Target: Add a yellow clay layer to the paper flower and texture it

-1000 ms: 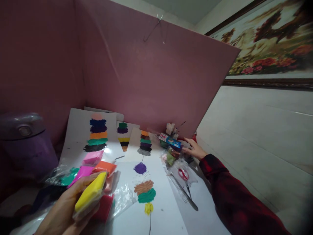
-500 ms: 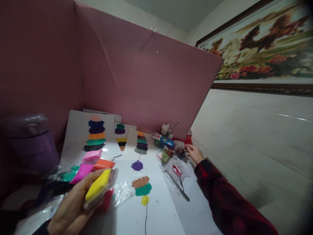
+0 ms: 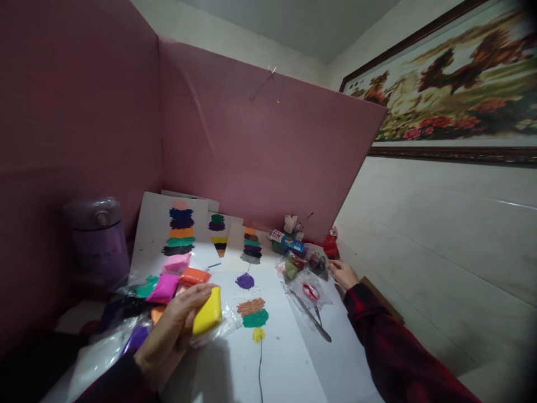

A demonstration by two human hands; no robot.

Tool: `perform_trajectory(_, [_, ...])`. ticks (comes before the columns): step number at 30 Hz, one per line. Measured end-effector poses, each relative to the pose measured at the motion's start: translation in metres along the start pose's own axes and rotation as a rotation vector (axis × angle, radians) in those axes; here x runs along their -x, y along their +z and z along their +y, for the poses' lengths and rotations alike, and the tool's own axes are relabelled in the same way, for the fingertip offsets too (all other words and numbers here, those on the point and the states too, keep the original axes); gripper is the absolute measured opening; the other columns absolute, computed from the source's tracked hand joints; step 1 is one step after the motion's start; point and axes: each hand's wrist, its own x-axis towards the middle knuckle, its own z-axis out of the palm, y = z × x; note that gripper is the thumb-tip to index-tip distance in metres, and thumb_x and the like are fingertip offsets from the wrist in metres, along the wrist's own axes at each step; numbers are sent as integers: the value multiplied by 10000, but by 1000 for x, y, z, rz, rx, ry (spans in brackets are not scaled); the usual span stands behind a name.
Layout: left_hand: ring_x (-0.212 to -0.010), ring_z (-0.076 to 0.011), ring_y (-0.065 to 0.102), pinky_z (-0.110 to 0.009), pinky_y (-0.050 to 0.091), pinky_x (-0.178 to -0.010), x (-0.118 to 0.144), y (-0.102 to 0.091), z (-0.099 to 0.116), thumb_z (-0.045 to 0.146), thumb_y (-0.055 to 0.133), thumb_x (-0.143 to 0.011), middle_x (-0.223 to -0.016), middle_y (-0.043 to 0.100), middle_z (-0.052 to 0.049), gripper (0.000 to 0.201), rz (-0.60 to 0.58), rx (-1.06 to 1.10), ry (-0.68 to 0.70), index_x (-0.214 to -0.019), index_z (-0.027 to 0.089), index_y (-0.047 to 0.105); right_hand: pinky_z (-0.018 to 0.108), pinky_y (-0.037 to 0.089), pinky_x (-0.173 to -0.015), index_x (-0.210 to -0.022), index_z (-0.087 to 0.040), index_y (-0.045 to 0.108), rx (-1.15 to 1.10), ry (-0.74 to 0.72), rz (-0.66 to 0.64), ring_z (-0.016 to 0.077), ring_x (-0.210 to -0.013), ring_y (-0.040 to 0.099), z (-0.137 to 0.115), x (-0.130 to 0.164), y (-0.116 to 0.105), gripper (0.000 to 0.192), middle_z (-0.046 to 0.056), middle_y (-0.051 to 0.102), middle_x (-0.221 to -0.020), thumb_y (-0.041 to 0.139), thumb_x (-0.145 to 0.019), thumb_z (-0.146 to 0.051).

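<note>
My left hand is closed around a yellow packet of modelling clay and holds it above the white paper. Pink, magenta and orange clay packets lie just beyond it, beside clear plastic wrappers. At the right, my right hand has its fingers drawn together at the edge of a plastic bag of dark clay; what the fingertips hold, if anything, is too small to make out. Red-handled scissors and a clay knife lie close to that hand.
Sheets with coloured clay bands lean against the pink partition. A purple bottle stands at the left. A blue and white box sits at the back, and a framed horse picture hangs on the right wall.
My view has swung slightly left. My left hand has moved right with the yellow clay packet, now held more upright. My right hand has come slightly nearer, off the back of the bags.
</note>
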Motion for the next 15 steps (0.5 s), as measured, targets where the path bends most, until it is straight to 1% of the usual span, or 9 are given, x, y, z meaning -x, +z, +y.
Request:
perform_trajectory(2, [-566, -100, 586, -142, 415, -422, 1, 2, -1, 294, 819, -687, -795, 638, -20, 368, -28, -27, 30, -995, 156, 671, 388, 544, -831, -1133, -183, 627, -4, 61, 20, 196, -956, 644, -15, 10, -7, 227, 80, 644, -1157, 566, -957, -314])
perform_trajectory(3, [-577, -98, 590, -134, 404, -425, 2, 3, -2, 304, 832, -678, -789, 643, -20, 388, -28, -41, 43, -997, 158, 666, 393, 534, -820, -1064, -175, 673, -16, 62, 30, 239, -942, 656, -26, 18, -9, 213, 98, 683, -1084, 559, -938, -303])
perform_trajectory(5, [-709, -130, 639, -157, 481, -564, 1, 4, -4, 274, 859, -646, -801, 652, -29, 410, -72, -42, 95, -985, 142, 668, 386, 511, -834, -998, -192, 714, -61, 6, 22, 281, -973, 652, -52, 39, -12, 216, 114, 710, -1042, 572, -881, -305])
perform_trajectory(7, [-719, -140, 637, -189, 495, -624, -1, 3, -8, 319, 842, -680, -781, 649, -36, 367, -145, -89, 133, -940, 125, 671, 369, 514, -793, -971, -203, 732, -136, -80, -28, 278, -945, 657, -83, 66, -13, 242, 108, 722, -1017, 572, -852, -340])
perform_trajectory(9, [-537, -90, 549, -168, 411, -482, -4, 2, -13, 359, 824, -705, -674, 607, -7, 360, -177, -151, 167, -914, 113, 667, 335, 521, -716, -936, -223, 746, -219, -164, -102, 256, -897, 668, -116, 96, -15, 249, 83, 734, -988, 573, -847, -379])
perform_trajectory(11, [-389, -37, 376, -164, 260, -370, -5, 5, -17, 369, 827, -698, -604, 566, 24, 387, -183, -183, 176, -928, 104, 662, 331, 517, -672, -913, -217, 745, -379, -271, -222, 239, -823, 670, -147, 123, -15, 231, 76, 735, -915, 591, -855, -379])
perform_trajectory(13, [-360, -20, 288, -177, 188, -352, -6, 12, -18, 378, 824, -697, -589, 553, 35, 402, -187, -192, 188, -932, 98, 656, 313, 509, -634, -960, -213, 730, -535, -320, -351, 222, -815, 666, -172, 145, -12, 211, 76, 726, -932, 599, -871, -353])
perform_trajectory(14, [-366, -20, 289, -180, 189, -359, -6, 17, -19, 384, 820, -699, -600, 556, 34, 402, -188, -189, 201, -931, 102, 652, 304, 507, -617, -1000, -208, 714, -587, -321, -402, 215, -811, 661, -182, 152, -9, 217, 78, 717, -965, 630, -856, -347])
perform_trajectory(15, [-382, -25, 314, -180, 208, -373, -5, 23, -20, 390, 815, -702, -620, 563, 31, 404, -188, -183, 216, -937, 108, 648, 300, 507, -619, -1047, -202, 688, -640, -302, -405, 207, -809, 653, -189, 158, -4, 246, 77, 707, -968, 654, -842, -335])
